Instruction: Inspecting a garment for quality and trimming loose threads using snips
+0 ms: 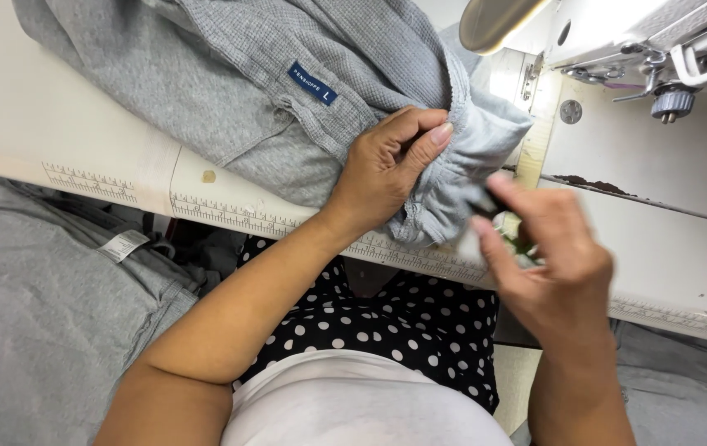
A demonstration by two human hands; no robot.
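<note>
Two hands are working at the front edge of a white sewing table [81, 124], seen from the head camera. The left hand [386, 169] is pinching a fold of a grey garment [229, 91] between thumb and fingers, holding the cloth closed tight near the table edge. The garment is lying spread across the table, its bunched end hanging just over a printed ruler strip [229, 216]. A small blue label [313, 83] is showing on the cloth above the left hand. The right hand [547, 264] is hovering just beside the bunched cloth, blurred, its fingers curled closely around a small dark tool [508, 227]; the tool's kind cannot be told. A sewing machine [642, 41] is sitting at upper right. More grey fabric [31, 306] is lying below the table at left.
</note>
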